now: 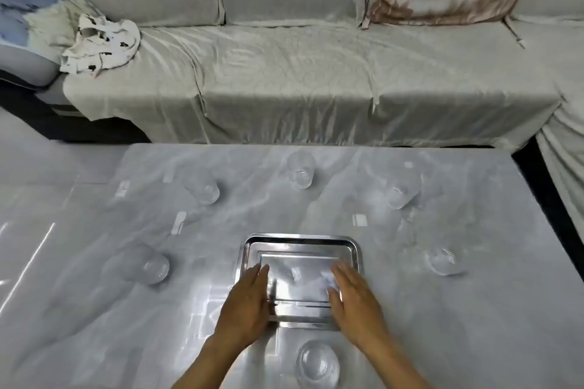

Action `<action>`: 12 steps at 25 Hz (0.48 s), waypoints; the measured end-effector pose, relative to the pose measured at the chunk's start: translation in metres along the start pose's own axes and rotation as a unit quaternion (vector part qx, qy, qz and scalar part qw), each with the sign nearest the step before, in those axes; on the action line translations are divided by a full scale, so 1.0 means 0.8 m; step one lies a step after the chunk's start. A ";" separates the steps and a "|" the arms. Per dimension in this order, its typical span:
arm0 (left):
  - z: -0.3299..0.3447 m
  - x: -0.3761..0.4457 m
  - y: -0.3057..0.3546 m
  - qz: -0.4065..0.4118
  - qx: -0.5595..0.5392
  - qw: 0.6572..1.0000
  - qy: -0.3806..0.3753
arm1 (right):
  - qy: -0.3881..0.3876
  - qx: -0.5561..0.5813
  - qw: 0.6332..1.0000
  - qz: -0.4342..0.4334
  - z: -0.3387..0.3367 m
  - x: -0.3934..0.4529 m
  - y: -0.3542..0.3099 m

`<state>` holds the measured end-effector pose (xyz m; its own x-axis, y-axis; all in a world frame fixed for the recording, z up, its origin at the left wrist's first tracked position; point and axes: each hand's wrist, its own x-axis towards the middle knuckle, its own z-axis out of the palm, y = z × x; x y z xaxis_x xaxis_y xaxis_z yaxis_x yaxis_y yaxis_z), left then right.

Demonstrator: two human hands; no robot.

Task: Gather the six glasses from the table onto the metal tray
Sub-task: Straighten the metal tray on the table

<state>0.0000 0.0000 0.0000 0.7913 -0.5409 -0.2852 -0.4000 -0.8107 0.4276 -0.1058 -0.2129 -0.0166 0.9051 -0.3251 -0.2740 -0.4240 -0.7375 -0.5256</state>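
A shiny rectangular metal tray (300, 243) lies on the grey marble table, with nothing on it. My left hand (248, 303) rests flat over its left edge and my right hand (355, 300) over its right edge, fingers extended, holding nothing. Clear glasses stand around the tray: one at far left (202, 188), one at far centre (301, 170), one at far right (399, 193), one at near left (151, 265), one at right (444, 260), and one just in front of the tray between my forearms (317, 363).
The marble table (94, 309) ends at a far edge near a grey covered sofa (284, 79). A crumpled white cloth (101, 43) lies on the sofa's left seat. Small white stickers (178, 223) dot the tabletop.
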 end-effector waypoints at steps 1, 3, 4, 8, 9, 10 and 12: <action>0.028 0.012 -0.007 0.045 0.010 0.999 0.026 | 0.015 -0.010 0.999 -0.029 0.023 0.011 0.019; 0.073 0.032 -0.022 0.093 0.046 0.994 0.045 | 0.024 -0.061 0.996 -0.062 0.066 0.029 0.051; 0.089 0.040 -0.028 0.098 0.056 0.992 0.047 | 0.025 -0.082 0.994 -0.071 0.079 0.033 0.061; 0.163 0.053 -0.068 0.103 0.055 0.984 0.135 | 0.118 -0.145 0.977 -0.105 0.145 0.034 0.099; 0.166 0.055 -0.070 0.112 0.064 0.982 0.139 | 0.143 -0.154 0.972 -0.110 0.149 0.038 0.102; 0.169 0.056 -0.073 0.121 0.064 0.980 0.143 | 0.160 -0.151 0.969 -0.114 0.151 0.037 0.101; 0.171 0.056 -0.075 0.118 0.057 0.980 0.151 | 0.193 -0.149 0.961 -0.128 0.152 0.037 0.099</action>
<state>-0.0034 -0.0064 -0.1555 0.7645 -0.6391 0.0843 -0.6237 -0.7002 0.3475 -0.1163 -0.2086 -0.1642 0.9472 -0.2634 0.1829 -0.2102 -0.9407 -0.2663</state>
